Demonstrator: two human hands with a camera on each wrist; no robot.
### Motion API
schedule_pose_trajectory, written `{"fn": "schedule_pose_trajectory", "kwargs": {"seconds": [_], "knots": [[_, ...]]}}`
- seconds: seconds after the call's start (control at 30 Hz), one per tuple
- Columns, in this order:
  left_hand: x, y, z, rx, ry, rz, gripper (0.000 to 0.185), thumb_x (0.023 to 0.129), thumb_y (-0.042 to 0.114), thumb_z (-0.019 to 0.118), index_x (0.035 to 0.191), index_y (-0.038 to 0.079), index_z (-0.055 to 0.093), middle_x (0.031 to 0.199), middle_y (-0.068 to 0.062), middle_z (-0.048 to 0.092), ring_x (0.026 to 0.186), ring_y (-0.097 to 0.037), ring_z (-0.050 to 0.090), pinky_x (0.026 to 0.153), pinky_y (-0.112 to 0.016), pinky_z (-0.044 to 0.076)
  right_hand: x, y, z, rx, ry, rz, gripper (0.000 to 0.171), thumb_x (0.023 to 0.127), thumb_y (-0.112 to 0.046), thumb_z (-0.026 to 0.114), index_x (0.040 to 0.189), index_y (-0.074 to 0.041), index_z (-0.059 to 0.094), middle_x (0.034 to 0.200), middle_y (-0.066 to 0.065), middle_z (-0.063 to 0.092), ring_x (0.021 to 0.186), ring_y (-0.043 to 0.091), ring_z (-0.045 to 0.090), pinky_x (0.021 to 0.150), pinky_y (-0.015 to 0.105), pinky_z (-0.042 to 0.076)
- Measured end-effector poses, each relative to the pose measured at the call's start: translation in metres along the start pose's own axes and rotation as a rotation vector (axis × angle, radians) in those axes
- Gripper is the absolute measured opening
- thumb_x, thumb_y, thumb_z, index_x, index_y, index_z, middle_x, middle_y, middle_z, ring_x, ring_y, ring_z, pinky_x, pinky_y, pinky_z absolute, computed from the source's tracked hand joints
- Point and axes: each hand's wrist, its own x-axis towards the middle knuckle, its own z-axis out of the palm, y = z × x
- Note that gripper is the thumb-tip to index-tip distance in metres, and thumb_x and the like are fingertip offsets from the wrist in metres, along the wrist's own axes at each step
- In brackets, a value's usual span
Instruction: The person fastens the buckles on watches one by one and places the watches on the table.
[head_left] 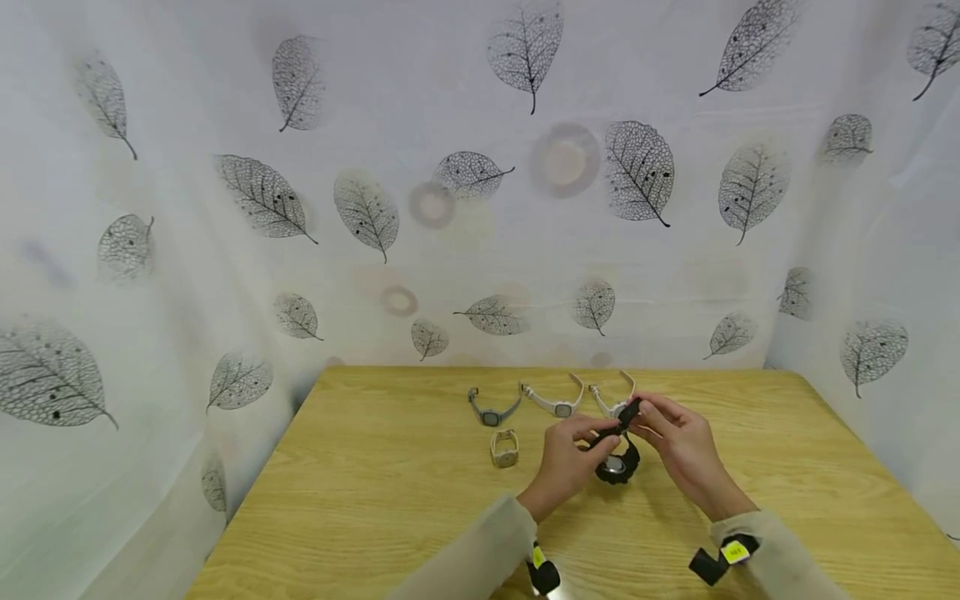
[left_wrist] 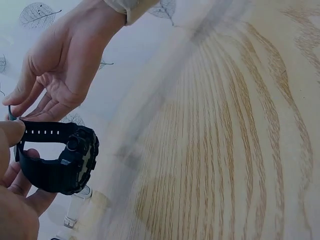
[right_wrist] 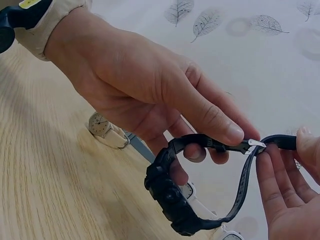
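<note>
The left hand (head_left: 567, 457) pinches one part of a black watch's strap beside the metal buckle (right_wrist: 255, 145), thumb on top and fingers below, while the right hand (head_left: 684, 446) pinches the strap's end on the other side of that buckle. The black watch (head_left: 615, 470) hangs between the two hands over the right half of the bench (head_left: 360, 492), its strap bent into a loop and threaded at the buckle. Just behind the hands, a white watch (head_left: 617, 410) is partly hidden; left of it lie another white watch (head_left: 562, 409) and a grey watch (head_left: 490, 417), straps spread. Nearer the person, a beige watch (head_left: 506, 457) sits with its strap curved round. Pale sleeves (head_left: 480, 546) cover the forearms, and a leaf-printed cloth (head_left: 465, 250) hangs behind the bench.
</note>
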Motion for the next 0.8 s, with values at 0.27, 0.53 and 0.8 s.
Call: {"fn": "schedule_pose_trajectory", "kwargs": {"seconds": [0.27,0.53,0.8], "knots": [[-0.0012,-0.0006,0.0018,-0.021,0.016,0.003,0.023,0.096,0.018,0.076,0.118,0.015,0.079,0.108,0.0,0.071,0.081,-0.001,0.066,0.069,-0.018,0.058,0.0005,0.0009,0.0023,0.063,0.024,0.044,0.025,0.106,-0.012,0.057,0.126,-0.007,0.071,0.12,0.002,0.07,0.106,0.014,0.069,0.097,0.032,0.055],[-0.0024,-0.0006,0.0039,0.007,0.044,0.022,0.022,0.095,0.017,0.076,0.117,0.015,0.079,0.103,0.0,0.068,0.083,0.001,0.063,0.069,-0.017,0.058,-0.0006,-0.0008,0.0057,0.081,0.059,0.071,0.028,0.106,-0.014,0.058,0.13,-0.003,0.069,0.117,0.001,0.071,0.102,0.013,0.07,0.096,0.031,0.056],[-0.0025,0.0014,0.0022,0.066,0.031,0.074,0.021,0.096,0.014,0.075,0.117,0.012,0.079,0.093,-0.005,0.063,0.081,-0.001,0.06,0.066,-0.014,0.056,0.0021,-0.0019,0.0037,0.027,0.033,0.025,0.024,0.106,-0.011,0.058,0.125,-0.005,0.071,0.114,0.0,0.072,0.104,0.013,0.07,0.095,0.031,0.056]]}}
